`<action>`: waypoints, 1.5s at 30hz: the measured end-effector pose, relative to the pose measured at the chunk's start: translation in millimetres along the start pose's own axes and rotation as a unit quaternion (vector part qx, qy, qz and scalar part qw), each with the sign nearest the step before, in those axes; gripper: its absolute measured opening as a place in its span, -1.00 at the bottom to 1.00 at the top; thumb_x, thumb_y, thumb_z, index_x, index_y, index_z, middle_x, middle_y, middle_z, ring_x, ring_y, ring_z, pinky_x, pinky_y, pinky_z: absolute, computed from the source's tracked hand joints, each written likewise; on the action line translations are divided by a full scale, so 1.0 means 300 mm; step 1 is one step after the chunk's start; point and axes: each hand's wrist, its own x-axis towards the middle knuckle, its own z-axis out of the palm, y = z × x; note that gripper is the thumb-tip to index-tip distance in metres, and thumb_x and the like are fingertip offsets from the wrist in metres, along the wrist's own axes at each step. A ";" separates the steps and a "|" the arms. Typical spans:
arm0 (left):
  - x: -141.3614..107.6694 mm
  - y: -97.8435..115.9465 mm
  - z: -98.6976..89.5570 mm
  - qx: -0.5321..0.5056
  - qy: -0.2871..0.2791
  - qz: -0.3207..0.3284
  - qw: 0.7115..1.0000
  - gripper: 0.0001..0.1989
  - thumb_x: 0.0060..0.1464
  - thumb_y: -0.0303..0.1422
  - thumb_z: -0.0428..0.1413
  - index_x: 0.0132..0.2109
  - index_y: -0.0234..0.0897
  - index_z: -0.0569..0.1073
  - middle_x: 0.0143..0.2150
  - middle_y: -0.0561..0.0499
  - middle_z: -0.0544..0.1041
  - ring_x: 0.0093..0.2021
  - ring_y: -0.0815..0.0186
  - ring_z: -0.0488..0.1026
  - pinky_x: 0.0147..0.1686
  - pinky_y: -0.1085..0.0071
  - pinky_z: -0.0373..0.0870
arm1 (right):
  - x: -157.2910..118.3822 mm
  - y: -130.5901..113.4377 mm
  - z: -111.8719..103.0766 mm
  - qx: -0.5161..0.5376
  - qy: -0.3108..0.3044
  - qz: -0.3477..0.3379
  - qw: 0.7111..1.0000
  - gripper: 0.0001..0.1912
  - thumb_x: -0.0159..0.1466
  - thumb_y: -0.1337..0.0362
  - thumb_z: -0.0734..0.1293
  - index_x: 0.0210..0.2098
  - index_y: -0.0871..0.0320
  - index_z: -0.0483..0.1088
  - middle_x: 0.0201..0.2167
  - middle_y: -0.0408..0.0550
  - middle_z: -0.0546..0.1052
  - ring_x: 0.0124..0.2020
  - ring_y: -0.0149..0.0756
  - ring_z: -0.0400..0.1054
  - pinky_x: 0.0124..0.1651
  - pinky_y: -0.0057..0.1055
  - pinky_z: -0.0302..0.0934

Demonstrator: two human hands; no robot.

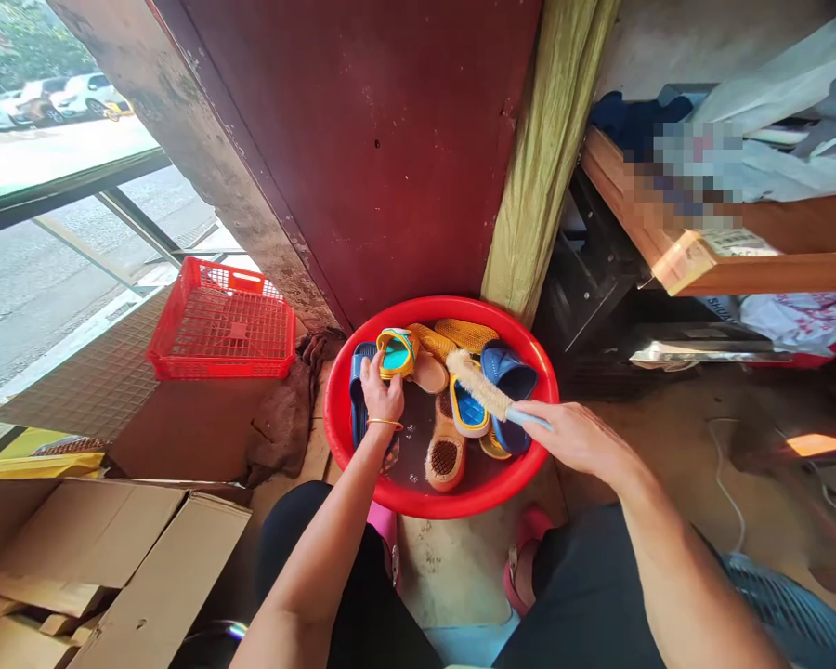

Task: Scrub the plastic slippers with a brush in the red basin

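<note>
A red basin (338,409) of dark water stands on the floor between my feet, with several slippers in it. Over its left part, my left hand (383,392) grips a small yellow slipper (397,353) with a teal insole. My right hand (568,432), at the basin's right rim, is closed round the light blue handle of a scrub brush (484,386) with pale bristles. Under the brush lies a blue and yellow slipper (470,409), beside a dark blue slipper (512,376). A brown slipper (447,455) rests sole up in the water, and yellow slippers (466,333) lie at the back.
A red plastic crate (223,321) sits to the left on cardboard, with a brown cloth (282,427) beside it. An open cardboard box (111,539) is nearer at left. Behind the basin rises a dark red door panel (362,139). A wooden shelf (759,269) juts out at right.
</note>
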 end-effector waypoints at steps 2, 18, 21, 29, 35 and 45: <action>-0.023 0.015 -0.004 0.103 -0.012 0.068 0.992 -0.59 -0.09 -0.49 0.27 -0.03 -0.17 0.54 0.28 -0.11 0.36 0.46 -0.04 -0.09 0.40 -0.03 -0.32 | -0.034 0.014 -0.021 -0.003 -0.033 -0.008 0.999 -0.63 0.36 0.06 0.19 0.06 -0.18 0.52 -0.19 -0.10 0.66 -0.20 -0.17 0.52 -0.19 -0.39 0.29; -0.186 -0.132 0.096 0.095 -0.232 -0.107 0.962 -0.66 -0.19 -0.25 0.39 -0.20 -0.17 0.58 -0.37 -0.05 0.61 -0.32 0.16 0.56 -0.30 0.36 0.45 | 0.067 -0.079 0.148 -0.065 -0.073 0.034 0.995 -0.61 0.45 0.18 0.07 0.09 0.01 0.45 -0.19 0.06 0.65 -0.18 -0.13 0.55 -0.20 -0.36 0.28; -0.174 -0.114 0.094 0.012 -0.244 -0.178 0.953 -0.60 -0.14 -0.22 0.38 -0.13 -0.25 0.56 -0.34 -0.08 0.62 -0.35 0.20 0.55 -0.40 0.40 0.41 | 0.040 -0.050 0.129 -0.029 -0.049 0.038 0.998 -0.60 0.46 0.14 0.07 0.10 -0.06 0.45 -0.17 -0.03 0.65 -0.19 -0.18 0.55 -0.23 -0.41 0.25; -0.187 -0.108 0.109 -0.051 -0.264 -0.259 0.928 -0.59 -0.08 -0.14 0.35 -0.16 -0.33 0.56 -0.36 -0.05 0.60 -0.48 0.39 0.47 -0.53 0.53 0.34 | -0.023 -0.077 0.131 0.036 0.062 -0.023 0.997 -0.59 0.44 0.17 0.09 0.19 -0.04 0.37 -0.07 -0.07 0.63 -0.15 -0.22 0.54 -0.19 -0.43 0.31; -0.207 -0.112 0.126 -0.098 -0.228 -0.355 0.901 -0.68 -0.17 -0.30 0.39 -0.26 -0.38 0.55 -0.47 -0.04 0.54 -0.58 0.44 0.41 -0.55 0.52 0.42 | -0.042 -0.071 0.050 0.015 0.066 -0.011 0.998 -0.60 0.43 0.14 0.11 0.19 -0.09 0.36 -0.03 -0.09 0.62 -0.14 -0.22 0.54 -0.17 -0.42 0.31; -0.285 -0.099 0.116 0.135 -0.200 -0.218 0.946 -0.55 -0.17 -0.47 0.21 -0.04 -0.32 0.42 -0.25 -0.02 0.54 -0.23 0.22 0.51 -0.20 0.30 0.46 | -0.035 -0.160 0.162 -0.145 -0.111 0.020 0.983 -0.55 0.40 0.34 0.07 0.16 0.17 0.42 -0.21 0.26 0.62 -0.16 0.02 0.55 -0.19 -0.28 0.29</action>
